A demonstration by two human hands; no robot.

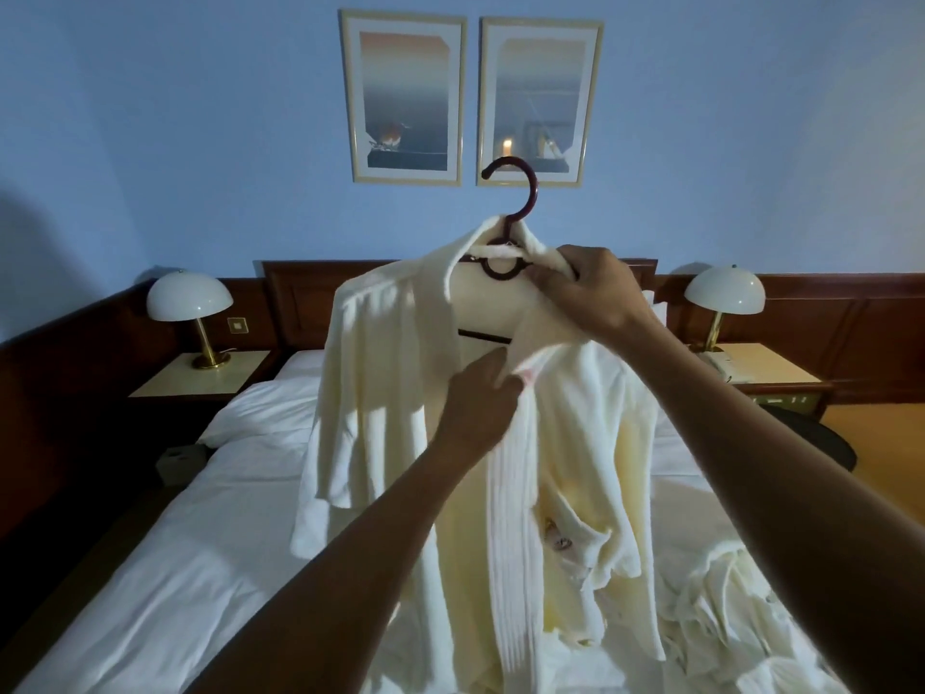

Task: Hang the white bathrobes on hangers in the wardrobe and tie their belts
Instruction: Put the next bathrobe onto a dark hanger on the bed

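White terry cloth is filling the middle of the view: a bathrobe [380,373] is hanging on a dark red hanger [520,192], and the person is holding both up in the air above the bed [175,518]. The right hand [590,293] is gripping at the top, its fingers curling tightly round the robe's collar where it is crossing the hanger, just right of the ring under the hook. The left hand [480,403] is working lower down, at the open front of the robe, thumb and curled fingers pinching the lapel edge; its fingertips are sinking into the cloth, so how much they are taking cannot be told. One shoulder of the robe is sitting on the hanger's arm with its sleeve drooping, while the other side is bunching in loose folds below the right hand. The hanger's lower bar is showing through the open neck. More white cloth [741,593] is lying crumpled on the bed at the lower right, touching the hanging hem.
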